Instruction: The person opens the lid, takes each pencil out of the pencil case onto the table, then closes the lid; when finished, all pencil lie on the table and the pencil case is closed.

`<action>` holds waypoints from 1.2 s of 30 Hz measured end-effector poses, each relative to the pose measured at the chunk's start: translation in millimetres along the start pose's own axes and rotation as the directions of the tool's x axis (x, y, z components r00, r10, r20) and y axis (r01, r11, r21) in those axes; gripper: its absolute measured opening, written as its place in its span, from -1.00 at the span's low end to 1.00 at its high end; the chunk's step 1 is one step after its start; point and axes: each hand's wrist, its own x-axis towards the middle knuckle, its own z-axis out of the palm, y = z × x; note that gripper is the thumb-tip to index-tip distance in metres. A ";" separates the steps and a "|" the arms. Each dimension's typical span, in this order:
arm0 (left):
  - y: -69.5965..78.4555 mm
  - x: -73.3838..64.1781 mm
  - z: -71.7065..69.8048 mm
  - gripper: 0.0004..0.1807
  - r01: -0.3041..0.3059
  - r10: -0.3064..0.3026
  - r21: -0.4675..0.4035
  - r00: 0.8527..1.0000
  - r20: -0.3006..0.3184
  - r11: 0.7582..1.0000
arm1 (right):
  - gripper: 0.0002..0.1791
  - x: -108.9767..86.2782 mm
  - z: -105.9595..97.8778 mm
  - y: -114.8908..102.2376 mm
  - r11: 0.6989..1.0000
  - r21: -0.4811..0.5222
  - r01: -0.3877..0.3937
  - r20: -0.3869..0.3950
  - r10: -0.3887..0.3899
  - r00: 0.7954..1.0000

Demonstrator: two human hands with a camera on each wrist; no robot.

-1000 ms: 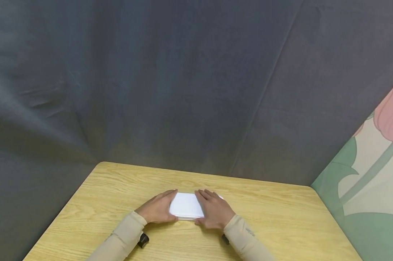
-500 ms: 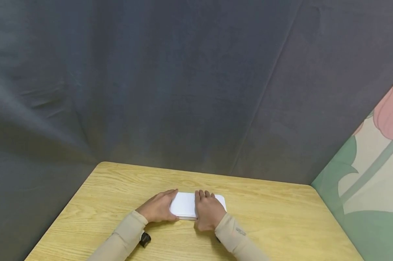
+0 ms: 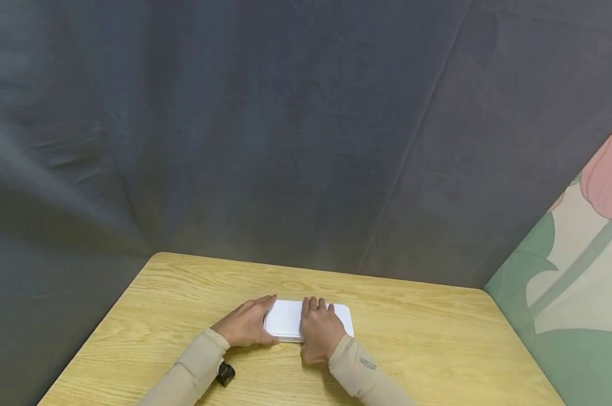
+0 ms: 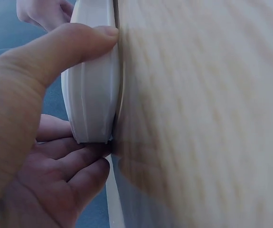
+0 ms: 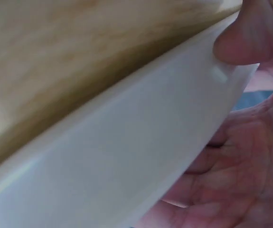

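Right hand [image 3: 321,330] shifted leftward, case [image 3: 285,320] (white) — beneath

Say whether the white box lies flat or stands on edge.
Flat: in the head view, the white box shows its broad face upward, the left hand at one end, the right hand across its top.

One table [image 3: 437,338]. On table: one white case [image 3: 285,318]. Above table: two hands [image 3: 246,322] [image 3: 322,334], two sleeves [image 3: 194,361] [image 3: 359,369], one black wrist piece [image 3: 225,374].
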 end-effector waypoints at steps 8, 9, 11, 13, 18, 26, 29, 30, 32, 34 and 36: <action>-2.2 -0.2 1.2 0.11 -0.029 0.028 -0.003 0.999 -0.027 1.000 | 0.04 0.6 1.5 -8.2 0.981 -0.196 -0.004 -0.024 -0.001 1.000; -1.5 -0.3 1.1 0.11 -0.034 0.034 -0.006 0.999 -0.028 0.999 | 0.04 0.1 -0.4 -7.2 0.982 -0.188 -0.003 -0.020 -0.001 1.000; -0.4 -0.4 1.7 0.12 -0.034 0.034 -0.016 0.999 -0.029 0.999 | 0.05 -1.1 -5.0 -2.7 0.991 -0.130 0.006 0.009 -0.005 1.000; -1.2 -0.3 2.5 0.14 -0.022 0.020 -0.048 0.999 -0.025 0.999 | 0.03 -1.3 -9.2 4.6 0.999 -0.046 0.021 0.039 -0.019 0.999; -2.4 -3.1 5.7 0.28 0.058 -0.058 -0.164 0.998 0.004 0.985 | -0.29 -0.8 -15.6 33.4 0.976 0.163 0.145 0.003 -0.147 0.989; -2.2 -7.2 11.5 0.26 0.126 -0.138 -0.168 0.988 -0.063 0.978 | -0.64 3.7 -24.9 78.2 0.715 0.686 0.135 -0.059 -0.129 0.990; -1.8 -9.4 11.9 0.12 0.124 -0.139 -0.151 0.986 -0.089 0.981 | -0.69 7.1 -26.8 89.1 0.608 0.791 0.065 -0.016 -0.086 0.996; -1.7 -10.1 11.7 0.06 0.116 -0.131 -0.144 0.987 -0.094 0.983 | -0.70 8.6 -26.8 92.2 0.585 0.810 0.048 -0.004 -0.076 0.997; -1.5 -11.1 11.5 -0.04 0.092 -0.106 -0.130 0.989 -0.103 0.987 | -0.72 11.7 -25.5 98.3 0.546 0.837 0.020 0.018 -0.066 0.998; -1.7 -12.0 11.4 -0.09 0.067 -0.079 -0.121 0.991 -0.104 0.990 | -0.73 15.5 -23.7 104.3 0.513 0.858 0.005 0.031 -0.062 0.998; -2.3 -12.5 11.6 -0.11 0.048 -0.062 -0.126 0.993 -0.102 0.991 | -0.74 19.3 -22.6 109.5 0.474 0.880 -0.017 0.048 -0.052 0.998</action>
